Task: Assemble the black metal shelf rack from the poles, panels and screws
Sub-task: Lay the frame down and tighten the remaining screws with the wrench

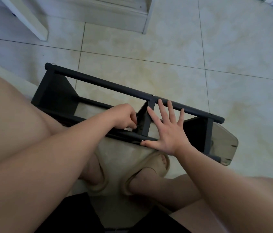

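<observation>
Fingers of the right hand are straight and spread wide. The palm lies flat over the rack, just at three o'clock of its middle panel. The fingertips reach the far pole and the thumb lies along the near pole, its tip beside a small silver screw head.

The left hand sits at nine o'clock of that same panel, with its fingers curled and their tips bunched against the panel's lower corner. Whether they pinch some small part there I cannot tell; the spot is dark and the hand covers it.

The black rack lies on its side on the pale tiled floor, right in front of the seated person. Its long poles run from about ten o'clock to four o'clock. An end panel closes each end, and another screw head shows on the far pole above the middle panel.

At six o'clock of the rack, a pair of beige slippers is on the person's feet, close against the near pole. White furniture stands at twelve o'clock, well apart from the rack.
</observation>
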Tool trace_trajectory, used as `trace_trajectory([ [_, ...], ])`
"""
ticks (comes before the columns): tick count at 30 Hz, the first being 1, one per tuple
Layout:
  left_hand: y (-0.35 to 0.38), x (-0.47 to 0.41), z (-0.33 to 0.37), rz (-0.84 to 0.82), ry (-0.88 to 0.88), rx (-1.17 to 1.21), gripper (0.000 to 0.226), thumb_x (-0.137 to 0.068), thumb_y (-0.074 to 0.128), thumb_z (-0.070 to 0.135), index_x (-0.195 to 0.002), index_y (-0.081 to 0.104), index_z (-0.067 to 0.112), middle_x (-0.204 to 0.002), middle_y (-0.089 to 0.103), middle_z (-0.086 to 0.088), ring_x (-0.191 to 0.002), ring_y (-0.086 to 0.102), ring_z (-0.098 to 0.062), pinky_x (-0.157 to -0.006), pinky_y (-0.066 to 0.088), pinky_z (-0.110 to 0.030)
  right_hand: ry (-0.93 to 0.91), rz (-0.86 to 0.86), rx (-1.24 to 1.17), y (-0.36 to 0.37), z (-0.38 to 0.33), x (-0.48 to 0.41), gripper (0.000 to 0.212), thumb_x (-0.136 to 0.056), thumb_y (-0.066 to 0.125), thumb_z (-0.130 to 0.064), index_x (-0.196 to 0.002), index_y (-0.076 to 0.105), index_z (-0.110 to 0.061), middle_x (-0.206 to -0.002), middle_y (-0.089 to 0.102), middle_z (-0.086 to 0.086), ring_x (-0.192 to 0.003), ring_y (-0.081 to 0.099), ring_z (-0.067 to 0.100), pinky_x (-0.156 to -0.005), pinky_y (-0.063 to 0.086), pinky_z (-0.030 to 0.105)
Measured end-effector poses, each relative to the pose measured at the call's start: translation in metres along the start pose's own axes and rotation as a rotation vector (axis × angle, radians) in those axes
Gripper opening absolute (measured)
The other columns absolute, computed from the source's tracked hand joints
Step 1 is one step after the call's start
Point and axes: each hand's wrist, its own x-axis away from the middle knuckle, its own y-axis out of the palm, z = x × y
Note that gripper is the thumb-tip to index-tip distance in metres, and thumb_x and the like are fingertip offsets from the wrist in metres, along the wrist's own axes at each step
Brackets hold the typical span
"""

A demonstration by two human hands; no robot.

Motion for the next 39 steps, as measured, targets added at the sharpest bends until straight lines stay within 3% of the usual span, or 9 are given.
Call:
trace_trajectory([
  [3, -0.004, -0.004, 0.0, -0.053, 0.014, 0.012, 0.019, -0.088, 0.072, 0.019, -0.078, 0.068, 0.034, -0.084, 0.071, 0.009, -0.078, 0.064, -0.009, -0.07, 0.048, -0.023, -0.005, 0.018, -0.018, 0.001, 0.001, 0.0, 0.112, -0.069, 0.015, -0.102, -0.16, -0.007, -0.041, -0.168, -0.022, 0.001, -0.152, -0.027, 0.032, -0.115, -0.008, 0.073],
  [5, -0.004, -0.005, 0.001, -0.104, 0.001, 0.148, 0.022, -0.091, 0.066, 0.012, -0.08, 0.069, 0.032, -0.089, 0.072, 0.003, -0.081, 0.065, -0.013, -0.078, 0.053, -0.027, -0.005, 0.023, -0.022, 0.001, 0.001, 0.0, 0.112, -0.069, 0.016, -0.102, -0.16, -0.004, -0.041, -0.168, -0.021, 0.001, -0.152, -0.027, 0.032, -0.115, -0.008, 0.073],
  [10, 0.003, -0.002, 0.001, -0.116, -0.091, 0.583, 0.015, -0.096, 0.062, 0.006, -0.085, 0.069, 0.013, -0.086, 0.067, -0.006, -0.076, 0.063, -0.013, -0.076, 0.057, -0.028, -0.002, 0.03, -0.019, 0.0, 0.0, 0.001, 0.113, -0.069, 0.017, -0.102, -0.161, -0.002, -0.04, -0.169, -0.019, 0.001, -0.153, -0.026, 0.032, -0.116, -0.007, 0.073],
  [13, 0.008, -0.003, 0.001, -0.083, -0.16, 0.71, 0.011, -0.097, 0.061, 0.007, -0.088, 0.066, 0.01, -0.084, 0.07, -0.007, -0.073, 0.067, -0.013, -0.077, 0.059, -0.031, 0.001, 0.032, -0.023, 0.0, -0.001, 0.002, 0.113, -0.069, 0.018, -0.101, -0.162, 0.0, -0.039, -0.17, -0.017, 0.002, -0.153, -0.025, 0.032, -0.116, -0.007, 0.073],
  [22, 0.011, -0.005, 0.007, -0.011, -0.178, 0.758, 0.006, -0.093, 0.066, 0.008, -0.096, 0.062, 0.012, -0.073, 0.072, -0.003, -0.062, 0.069, -0.011, -0.073, 0.059, -0.03, 0.006, 0.035, -0.016, -0.001, -0.002, 0.002, 0.113, -0.07, 0.026, -0.1, -0.162, 0.001, -0.039, -0.169, -0.016, 0.001, -0.154, -0.023, 0.032, -0.116, -0.008, 0.072],
  [28, 0.01, -0.005, 0.007, -0.05, -0.165, 0.724, 0.005, -0.096, 0.063, 0.011, -0.092, 0.062, 0.013, -0.069, 0.072, 0.0, -0.064, 0.069, -0.012, -0.077, 0.057, -0.031, 0.004, 0.035, -0.009, -0.001, -0.001, 0.002, 0.112, -0.071, 0.026, -0.1, -0.162, 0.003, -0.038, -0.17, -0.015, 0.002, -0.154, -0.021, 0.033, -0.116, -0.008, 0.072],
  [31, 0.008, -0.005, 0.008, -0.048, -0.154, 0.675, 0.01, -0.096, 0.062, 0.011, -0.087, 0.062, 0.014, -0.067, 0.072, 0.001, -0.065, 0.069, -0.012, -0.072, 0.056, -0.028, 0.006, 0.033, -0.003, -0.001, -0.001, 0.002, 0.113, -0.071, 0.025, -0.1, -0.162, 0.003, -0.038, -0.17, -0.014, 0.003, -0.154, -0.022, 0.033, -0.116, -0.008, 0.072],
  [39, 0.009, -0.003, 0.01, -0.016, -0.168, 0.748, 0.008, -0.097, 0.06, 0.01, -0.09, 0.062, 0.013, -0.075, 0.073, -0.003, -0.068, 0.071, -0.014, -0.075, 0.058, -0.03, 0.004, 0.045, -0.006, -0.001, -0.002, 0.002, 0.112, -0.071, 0.026, -0.1, -0.162, 0.003, -0.038, -0.17, -0.013, 0.003, -0.154, -0.021, 0.032, -0.117, -0.006, 0.072],
])
